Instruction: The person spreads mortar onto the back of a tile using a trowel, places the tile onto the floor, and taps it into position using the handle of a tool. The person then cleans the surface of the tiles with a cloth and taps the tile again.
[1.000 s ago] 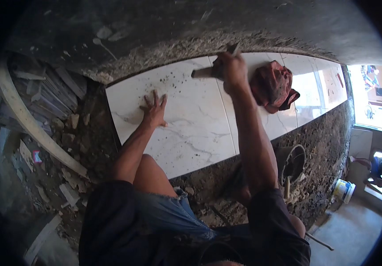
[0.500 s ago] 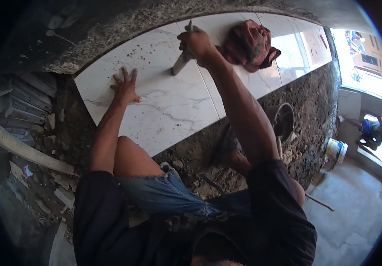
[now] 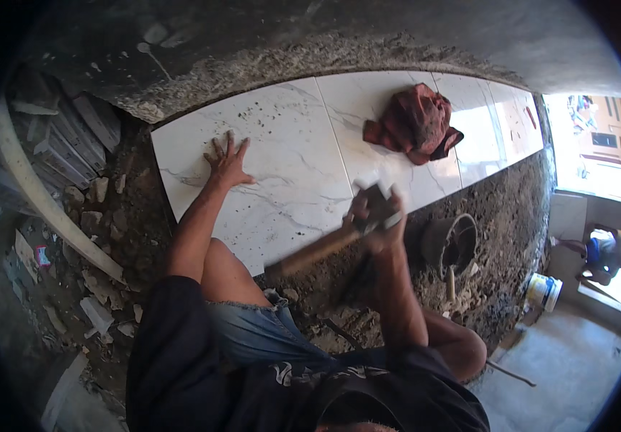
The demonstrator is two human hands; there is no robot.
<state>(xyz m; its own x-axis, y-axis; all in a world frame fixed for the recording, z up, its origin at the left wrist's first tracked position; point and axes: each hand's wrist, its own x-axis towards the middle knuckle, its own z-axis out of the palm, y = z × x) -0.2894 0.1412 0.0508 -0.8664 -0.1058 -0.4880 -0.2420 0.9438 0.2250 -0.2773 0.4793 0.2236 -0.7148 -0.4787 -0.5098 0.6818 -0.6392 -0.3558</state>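
Observation:
My left hand [image 3: 229, 167] lies on a white, grey-veined tile [image 3: 282, 122], fingers spread, beside scattered dark crumbs. Over the tile's near right corner, my right hand [image 3: 391, 227] grips a hammer [image 3: 318, 252] close to its dark metal head. The hammer's wooden handle slants down to the left, blurred by motion, past the tile's near edge. A crumpled dark red cloth [image 3: 418, 122] rests on the neighbouring tile, farther off than my right hand.
A dark bucket [image 3: 449, 243] with a trowel-like wooden handle stands on rough soil [image 3: 501, 209] to the right. Stacked boxes [image 3: 73, 137], a curved pale pipe [image 3: 47, 205] and rubble line the left. A rough wall runs behind. Another person [image 3: 606, 255] crouches at far right near a white pail [image 3: 543, 291].
My right hand has drawn the hammer back toward me from the tile's far part, its handle swinging to point lower left. The left hand stays on the tile; the whole view has shifted.

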